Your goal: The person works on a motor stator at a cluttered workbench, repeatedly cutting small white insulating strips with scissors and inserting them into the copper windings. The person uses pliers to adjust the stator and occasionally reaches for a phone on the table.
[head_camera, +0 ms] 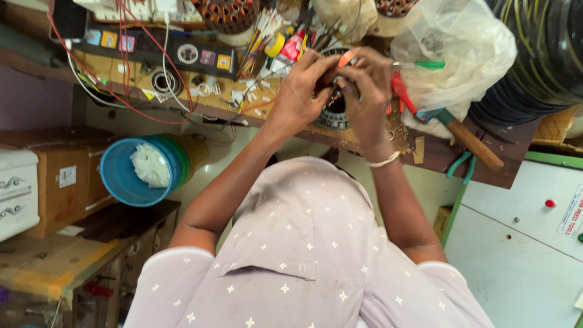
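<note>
At the far left sits a white box (17, 193) beside a cardboard box (64, 182), both on a wooden shelf (54, 261). Next comes a blue bucket (124, 173) lying on its side, white bits showing in its mouth. Above it, red and white wires (130, 91) trail across the workbench (200, 100), where a black strip (176, 51) with coloured squares lies.

Your left hand (297, 91) is raised over the bench edge, fingers curled together and pinched on a stator (333, 112), the round, slotted metal ring that sits on the bench between your two hands. Your right hand (367, 91) meets the left just above the ring; its fingers are closed around a thin orange-handled tool (347, 58), whose tip is hidden behind your fingers. A white bangle (384, 161) rings that wrist.

Just right of your hands lie red-handled pliers (402, 92), a green-handled screwdriver (425, 64) and a clear plastic bag (461, 54). A wooden-handled hammer (470, 141) rests below the bag, with teal pliers (461, 164) hanging at the bench edge. Far right, dark coiled hose (540, 54) sits above a white cabinet (516, 243) with a red button (550, 203).
</note>
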